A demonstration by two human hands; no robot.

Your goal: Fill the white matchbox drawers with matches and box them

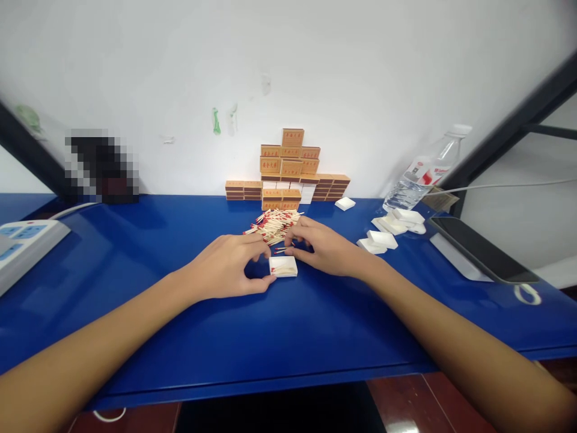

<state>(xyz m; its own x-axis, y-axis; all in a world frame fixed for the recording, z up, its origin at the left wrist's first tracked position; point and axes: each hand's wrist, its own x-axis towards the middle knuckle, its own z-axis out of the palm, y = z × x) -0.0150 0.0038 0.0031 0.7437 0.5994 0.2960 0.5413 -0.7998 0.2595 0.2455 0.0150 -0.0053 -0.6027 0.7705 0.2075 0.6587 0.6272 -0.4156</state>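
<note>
A small white matchbox tray (pixel 283 266) lies on the blue table (pixel 252 337) with a few matches in it. My left hand (pixel 229 264) curls around its left side, thumb and forefinger touching the tray. My right hand (pixel 322 246) rests just behind and to the right of the tray, fingers pinched on a few red-tipped matches at the edge of the loose match pile (pixel 273 224).
Stacked tan matchboxes (pixel 288 171) stand against the wall. Several empty white trays (pixel 387 231) lie at the right beside a tilted plastic bottle (pixel 424 174) and a dark phone (pixel 482 246). A white power strip (pixel 22 240) sits far left.
</note>
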